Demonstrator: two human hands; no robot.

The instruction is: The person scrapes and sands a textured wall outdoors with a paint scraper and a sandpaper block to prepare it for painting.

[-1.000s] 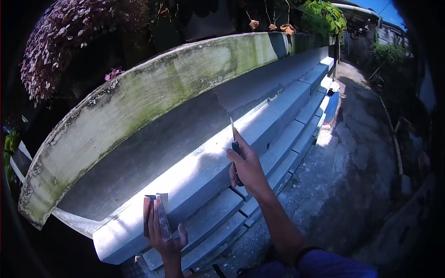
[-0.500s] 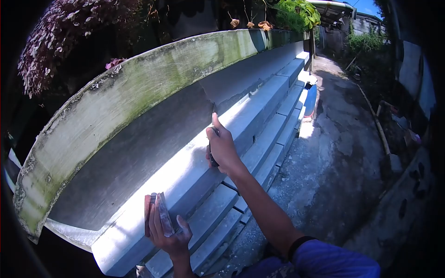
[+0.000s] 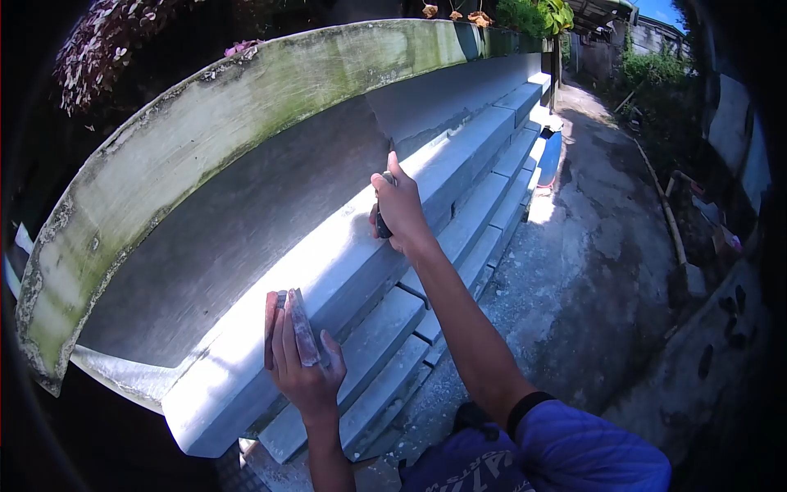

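My right hand [image 3: 400, 203] is closed around the dark handle of a slim tool [image 3: 384, 226], thumb stretched forward along it. Its thin tip points at the ragged edge where the light plaster meets the darker grey wall face [image 3: 246, 221]. Below my wrist runs the pale top ledge [image 3: 328, 262]. Nearer to me, my left hand [image 3: 305, 381] grips a small reddish-brown piece with flat sides [image 3: 302, 332], its fingers lying between the two sides. I cannot tell what kind of thing this is. It overlaps the ledge's sunlit front edge.
Stepped pale slabs [image 3: 385, 328] descend under the ledge to the rough concrete path [image 3: 574, 271]. A mossy curved rim [image 3: 213, 123] overhangs the wall. Farther along stands a blue container [image 3: 549, 160]. A long pole [image 3: 662, 205] lies at the path's right side.
The whole view has tilted down, so the wall, ledge and both hands appear higher. Both hands keep their grips, and the tool's tip stays near the plaster edge.
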